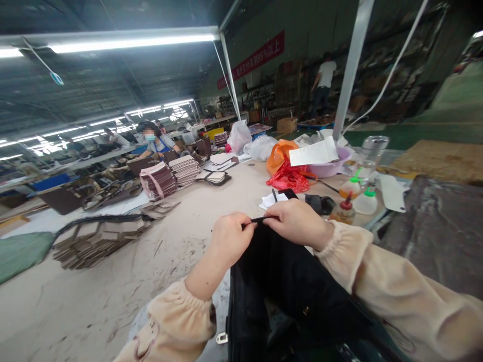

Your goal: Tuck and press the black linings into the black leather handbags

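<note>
A black bag (290, 286) lies in front of me, over the near edge of the worktable (181, 236). My left hand (231, 236) is closed in a pinch on the top edge of the bag. My right hand (296, 220) is also closed, gripping the same black edge just to the right, so a thin black strip is stretched between the two hands. Both arms wear beige sleeves with gathered cuffs. A small metal buckle (222, 338) hangs at the bag's lower left.
Stacks of brown cut pieces (98, 236) and bundles (158, 180) lie to the left. Squeeze bottles (352, 197), a purple basin (332, 165), red and orange plastic bags (287, 171) stand to the right. A masked person (156, 141) works at the far end; another stands by the shelves (324, 80).
</note>
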The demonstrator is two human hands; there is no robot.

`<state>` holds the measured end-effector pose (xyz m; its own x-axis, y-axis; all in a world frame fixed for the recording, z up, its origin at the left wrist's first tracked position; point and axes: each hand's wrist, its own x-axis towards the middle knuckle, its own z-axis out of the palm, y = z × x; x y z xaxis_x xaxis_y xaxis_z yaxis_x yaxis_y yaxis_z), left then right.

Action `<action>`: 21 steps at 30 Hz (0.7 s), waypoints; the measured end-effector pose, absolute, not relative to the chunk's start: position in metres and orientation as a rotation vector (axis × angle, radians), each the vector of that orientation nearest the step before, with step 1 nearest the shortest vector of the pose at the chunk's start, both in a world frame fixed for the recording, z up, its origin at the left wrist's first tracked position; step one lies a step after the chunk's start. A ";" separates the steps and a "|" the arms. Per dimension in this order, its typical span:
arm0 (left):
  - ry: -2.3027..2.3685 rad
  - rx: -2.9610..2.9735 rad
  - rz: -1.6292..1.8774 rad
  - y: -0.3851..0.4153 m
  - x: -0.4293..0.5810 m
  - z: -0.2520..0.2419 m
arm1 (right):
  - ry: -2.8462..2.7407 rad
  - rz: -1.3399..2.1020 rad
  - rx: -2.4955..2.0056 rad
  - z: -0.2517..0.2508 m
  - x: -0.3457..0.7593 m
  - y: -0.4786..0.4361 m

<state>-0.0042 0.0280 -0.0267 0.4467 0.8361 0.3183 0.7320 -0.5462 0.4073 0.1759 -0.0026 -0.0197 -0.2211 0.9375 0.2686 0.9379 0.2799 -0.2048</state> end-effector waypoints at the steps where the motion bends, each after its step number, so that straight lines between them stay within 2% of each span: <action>1: 1.370 2.484 0.736 0.028 -0.004 -0.027 | -2.216 -0.005 -1.704 -0.020 0.176 -0.003; 16: 1.306 2.576 0.753 0.027 -0.003 -0.027 | -2.236 -0.164 -1.742 -0.021 0.175 -0.002; 21: 1.276 2.578 0.826 0.027 -0.008 -0.029 | -2.225 -0.108 -1.749 -0.020 0.174 -0.002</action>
